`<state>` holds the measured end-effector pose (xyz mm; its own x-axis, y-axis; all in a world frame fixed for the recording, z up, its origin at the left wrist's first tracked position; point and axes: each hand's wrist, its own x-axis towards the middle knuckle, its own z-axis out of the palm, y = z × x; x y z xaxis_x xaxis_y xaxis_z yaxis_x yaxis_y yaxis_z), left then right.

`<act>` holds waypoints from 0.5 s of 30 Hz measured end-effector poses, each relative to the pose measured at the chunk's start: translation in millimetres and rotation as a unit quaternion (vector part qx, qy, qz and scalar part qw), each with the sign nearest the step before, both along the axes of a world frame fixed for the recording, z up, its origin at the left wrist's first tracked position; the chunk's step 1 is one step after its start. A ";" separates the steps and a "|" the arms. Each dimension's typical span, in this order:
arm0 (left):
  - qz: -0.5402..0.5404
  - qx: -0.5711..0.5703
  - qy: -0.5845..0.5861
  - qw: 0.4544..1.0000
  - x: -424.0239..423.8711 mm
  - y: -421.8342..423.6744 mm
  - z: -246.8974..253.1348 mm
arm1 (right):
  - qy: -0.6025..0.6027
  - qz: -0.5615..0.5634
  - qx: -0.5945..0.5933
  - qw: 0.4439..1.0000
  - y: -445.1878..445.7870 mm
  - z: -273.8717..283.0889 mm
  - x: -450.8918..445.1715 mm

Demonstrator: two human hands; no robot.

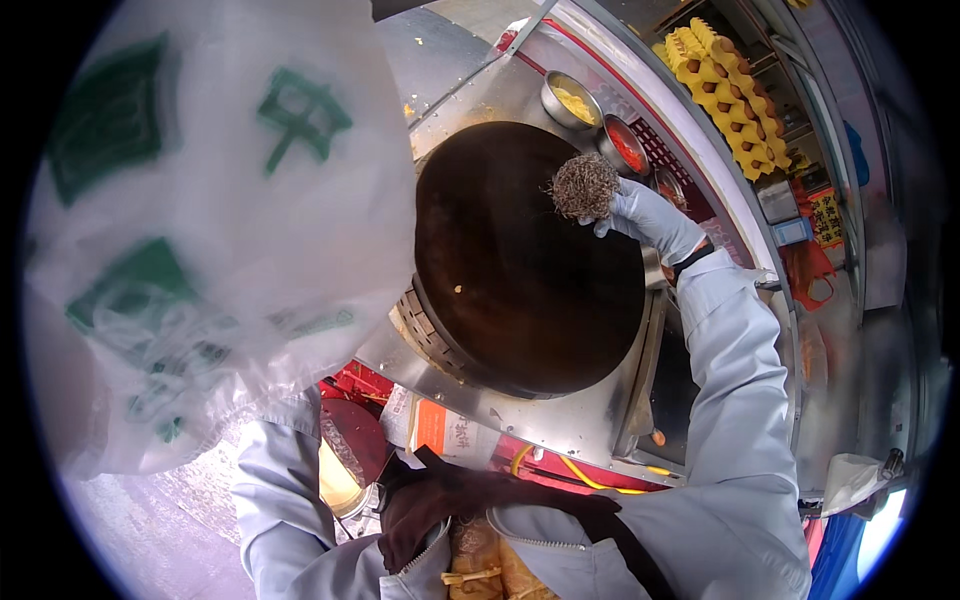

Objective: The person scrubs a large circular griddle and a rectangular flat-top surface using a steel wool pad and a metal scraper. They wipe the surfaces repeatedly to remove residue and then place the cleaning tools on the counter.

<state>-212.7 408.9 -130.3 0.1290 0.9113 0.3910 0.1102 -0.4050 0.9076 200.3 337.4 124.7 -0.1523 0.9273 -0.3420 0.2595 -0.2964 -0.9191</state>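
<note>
My right hand (pixel 651 217), in a pale disposable glove, grips a ball of wire scouring wool (pixel 585 186). It holds the ball over the upper right edge of a round dark griddle (pixel 525 277); whether the wool touches the surface I cannot tell. One small yellowish crumb (pixel 457 289) lies on the plate. A large white plastic bag (pixel 225 187) with green printing fills the upper left, very near the camera. My left sleeve (pixel 281 457) runs up behind the bag, which hides my left hand.
Steel bowls of yellow shreds (pixel 574 105) and chopped red food (pixel 626 146) stand beyond the griddle. Stacked yellow egg trays (pixel 724 97) hold brown eggs behind the curved counter rim. Below right of the griddle runs a metal ledge (pixel 641 375). A yellow hose (pixel 592 476) crosses near my body.
</note>
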 end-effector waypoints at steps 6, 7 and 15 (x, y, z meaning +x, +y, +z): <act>0.012 0.073 0.242 0.967 28.2 -10.2 -41.9 | 0.058 -0.052 0.024 0.997 -72.0 23.3 42.3; 0.018 0.053 0.201 0.978 33.0 -20.3 -13.4 | 0.016 -0.099 0.031 0.994 -80.5 28.7 34.7; 0.083 0.135 0.325 0.932 33.9 -27.3 33.8 | -0.564 0.008 0.205 0.800 -123.5 -40.3 78.8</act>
